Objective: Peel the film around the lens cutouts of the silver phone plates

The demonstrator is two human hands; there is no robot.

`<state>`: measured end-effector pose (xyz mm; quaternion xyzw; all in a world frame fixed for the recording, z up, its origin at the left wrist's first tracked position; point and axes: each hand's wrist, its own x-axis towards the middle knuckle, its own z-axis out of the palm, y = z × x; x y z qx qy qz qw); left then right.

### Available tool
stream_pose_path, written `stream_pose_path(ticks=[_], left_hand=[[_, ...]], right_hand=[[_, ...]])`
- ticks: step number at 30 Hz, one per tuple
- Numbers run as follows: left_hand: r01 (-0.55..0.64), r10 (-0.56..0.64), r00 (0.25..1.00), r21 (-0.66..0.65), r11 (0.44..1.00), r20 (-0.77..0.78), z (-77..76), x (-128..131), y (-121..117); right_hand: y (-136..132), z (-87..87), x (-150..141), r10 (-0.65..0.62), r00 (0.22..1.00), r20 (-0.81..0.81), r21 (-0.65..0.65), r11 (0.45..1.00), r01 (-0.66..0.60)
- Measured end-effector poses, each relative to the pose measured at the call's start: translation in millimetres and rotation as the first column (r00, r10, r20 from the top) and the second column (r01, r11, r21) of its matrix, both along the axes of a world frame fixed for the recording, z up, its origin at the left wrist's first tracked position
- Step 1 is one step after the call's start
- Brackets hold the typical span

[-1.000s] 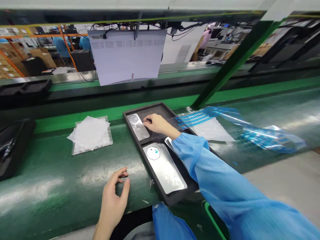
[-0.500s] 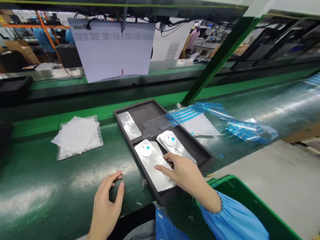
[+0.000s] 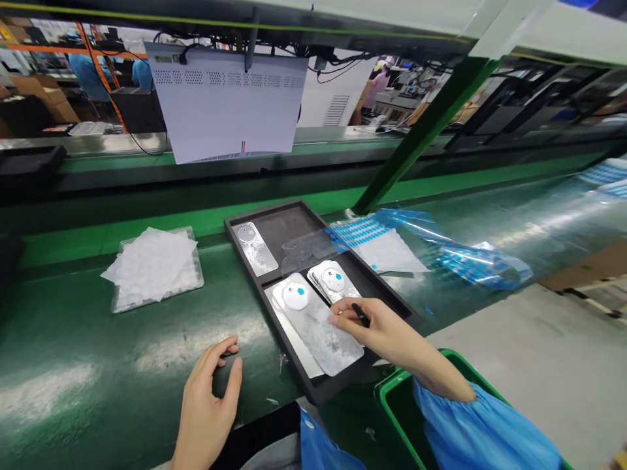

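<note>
My right hand [image 3: 375, 321] pinches the right edge of a silvery phone back panel [image 3: 326, 339] with a round white camera area and a blue dot. A thin black tool [image 3: 361, 314] is also tucked in its fingers. The panel overlaps another flat panel [image 3: 296, 343] in the black divided tray [image 3: 268, 297]. Beside them lies a small stack of similar panels [image 3: 337, 277], partly hidden by my right hand. A single panel [image 3: 257, 249] sits in the tray's far compartment. Left of the tray, my left hand [image 3: 211, 398] hovers open with its fingers curved, holding nothing.
White sheets [image 3: 151, 261] lie on a clear plastic tray to the left. Blue-dotted sticker film [image 3: 362, 228] drapes over the black tray's right side, with more film [image 3: 482, 264] beyond. A green bin [image 3: 392, 398] stands below my right forearm. A green post [image 3: 421, 143] rises behind.
My right hand has moved right, and the silvery panel in it has shifted right, uncovering part of the panel beneath. The black tool now shows. My left hand has stayed nearly still.
</note>
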<state>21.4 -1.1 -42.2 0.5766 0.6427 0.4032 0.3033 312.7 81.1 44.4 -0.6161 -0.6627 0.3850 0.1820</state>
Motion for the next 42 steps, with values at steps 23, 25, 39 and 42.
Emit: stream_pose_path(ticks=[23,25,39,42], left_hand=[[0.018,-0.008,0.832,-0.014,1.0,0.555,0.2,-2.0,-3.2],[0.013,0.04,0.711,-0.07,0.997,0.702,3.7,-5.7,-4.4],[0.045,0.248,0.522,-0.317,0.947,0.816,21.7,-18.3,-7.7],[0.017,0.195,0.575,-0.251,0.968,0.794,23.6,-18.1,-6.8]], right_hand=[[-68.1,2.8,-65.5,-0.115,0.924,-0.364,-0.188,0.981,0.048],[-85.9,-21.3,-103.4,-0.116,0.901,-0.417,-0.277,0.961,-0.005],[-68.8,-20.1,-122.7,0.437,0.899,-0.03,0.457,0.806,-0.377],[-61.9,-12.4,-134.3,0.459,0.886,0.067,0.641,0.661,-0.391]])
